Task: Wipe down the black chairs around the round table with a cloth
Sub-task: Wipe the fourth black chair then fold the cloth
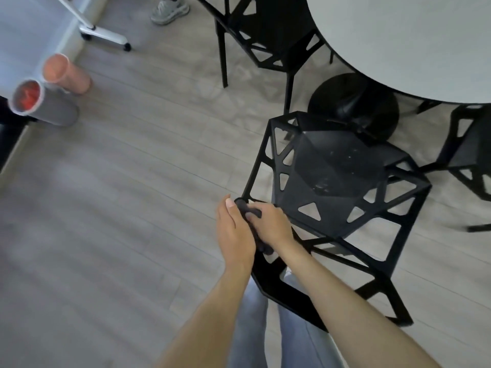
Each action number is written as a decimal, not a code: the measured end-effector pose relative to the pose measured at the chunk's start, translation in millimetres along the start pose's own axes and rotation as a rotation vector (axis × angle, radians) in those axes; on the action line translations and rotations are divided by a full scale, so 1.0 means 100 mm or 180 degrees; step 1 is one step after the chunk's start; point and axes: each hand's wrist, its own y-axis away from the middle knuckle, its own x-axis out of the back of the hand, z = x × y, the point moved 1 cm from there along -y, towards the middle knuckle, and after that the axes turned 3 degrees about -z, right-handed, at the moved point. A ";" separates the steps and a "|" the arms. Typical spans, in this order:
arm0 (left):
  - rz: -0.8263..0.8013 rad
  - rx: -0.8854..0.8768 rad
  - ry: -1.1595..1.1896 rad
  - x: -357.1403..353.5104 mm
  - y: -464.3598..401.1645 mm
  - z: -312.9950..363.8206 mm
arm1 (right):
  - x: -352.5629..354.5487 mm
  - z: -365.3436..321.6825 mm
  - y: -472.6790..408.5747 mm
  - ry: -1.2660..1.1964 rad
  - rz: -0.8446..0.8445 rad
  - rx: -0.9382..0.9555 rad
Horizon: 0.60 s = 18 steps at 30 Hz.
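A black chair [334,176] with a cut-out triangle frame stands in front of me, its seat speckled with pale specks. A dark cloth [248,209] is bunched at the chair's near-left frame corner. My right hand [271,224] grips the cloth there, fingers curled over it. Against the cloth's left side lies my left hand [235,235], fingers straight, thumb up. Another black chair [261,38] stands at the top, and a third [470,160] at the right edge. The round grey table [403,43] fills the top right.
The table's black pedestal base [353,104] sits behind the chair. Two cylindrical bins [50,94] stand at the left by a wall. A white wheeled stand base [103,35] and another person's sneaker [170,10] are at the top. Wood floor spreads left.
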 end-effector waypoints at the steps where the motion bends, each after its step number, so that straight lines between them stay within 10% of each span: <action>1: -0.0004 0.0030 0.0032 0.00 0.02 0.03 | -0.02 -0.04 -0.14 0.0044 0.0022 -0.0031; 18: -0.0087 -0.0011 -0.0100 0.05 0.07 0.08 | 0.58 0.55 1.35 0.0745 -0.0675 0.0564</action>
